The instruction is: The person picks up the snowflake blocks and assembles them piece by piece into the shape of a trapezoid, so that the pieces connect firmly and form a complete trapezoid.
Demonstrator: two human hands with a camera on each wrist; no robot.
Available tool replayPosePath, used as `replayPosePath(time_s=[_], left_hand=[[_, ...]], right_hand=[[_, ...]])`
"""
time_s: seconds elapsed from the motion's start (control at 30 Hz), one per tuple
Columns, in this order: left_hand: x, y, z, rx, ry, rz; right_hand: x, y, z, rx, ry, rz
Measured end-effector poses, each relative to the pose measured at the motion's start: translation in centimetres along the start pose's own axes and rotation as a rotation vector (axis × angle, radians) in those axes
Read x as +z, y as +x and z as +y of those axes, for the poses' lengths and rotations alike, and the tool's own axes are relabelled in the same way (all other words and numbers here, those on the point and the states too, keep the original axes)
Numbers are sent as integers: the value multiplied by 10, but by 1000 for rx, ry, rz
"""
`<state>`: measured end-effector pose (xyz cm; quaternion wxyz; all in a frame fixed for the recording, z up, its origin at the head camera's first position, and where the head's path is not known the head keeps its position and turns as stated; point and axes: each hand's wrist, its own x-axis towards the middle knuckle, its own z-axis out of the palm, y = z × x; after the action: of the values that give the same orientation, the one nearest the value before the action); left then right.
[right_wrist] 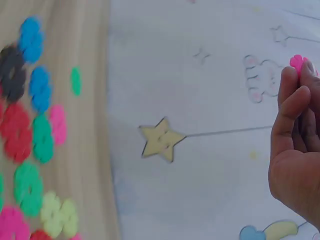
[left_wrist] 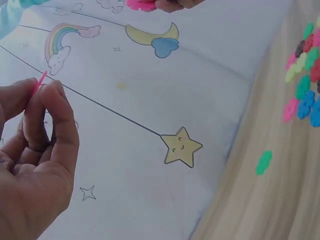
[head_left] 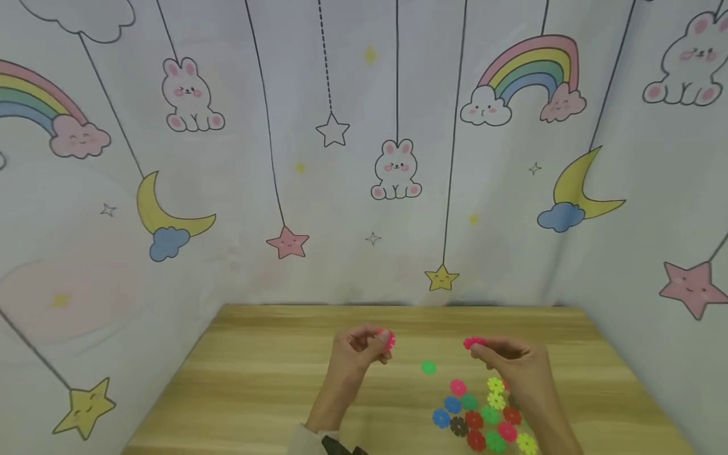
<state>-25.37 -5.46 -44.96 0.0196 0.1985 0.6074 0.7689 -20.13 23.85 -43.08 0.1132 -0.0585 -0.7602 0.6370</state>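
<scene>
Two bare hands are raised over the wooden table, apart from each other. The left hand (head_left: 354, 355) pinches a pink disc (head_left: 390, 340) between thumb and fingers; in the left wrist view this disc (left_wrist: 39, 83) is seen edge-on. Across the gap, the right hand (head_left: 520, 366) pinches another pink disc (head_left: 473, 342) by thumb and forefinger. The right wrist view shows that notched pink piece (right_wrist: 297, 62) at the fingertips of the right hand (right_wrist: 300, 145). A lone green disc (head_left: 429, 367) lies on the table between and below the hands.
Several flower-shaped discs in blue (head_left: 440, 418), red (head_left: 476, 440), green, yellow (head_left: 526, 443), pink and black (head_left: 459, 426) lie on the table (head_left: 256, 379), some partly behind the right forearm. A printed white curtain (head_left: 341, 208) stands behind and beside the table.
</scene>
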Motion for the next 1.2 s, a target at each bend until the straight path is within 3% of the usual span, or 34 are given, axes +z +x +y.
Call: replayPosePath(time_s=[0.23,0.37,0.53,0.8,0.97,1.2], left_hand=[[13,-5,31,-35,-76,82],[23,-12,48,-80,-86,65],[31,-20,64,-105,-37,37],[37,-27,72,-111,54,12],[39,-29,74,-83,109,10],[39,-32,76,-82,149,-7]], right_hand=[[25,-8,-34,-98,109,-20],[33,-11,-44,-211,180,-33],[41,-17,-48,-325,244,-95],[54,-26,-51,-289,273,-241],[54,-28,-51,-355,310,-304],[57,-32,-52,-532,258,-267]])
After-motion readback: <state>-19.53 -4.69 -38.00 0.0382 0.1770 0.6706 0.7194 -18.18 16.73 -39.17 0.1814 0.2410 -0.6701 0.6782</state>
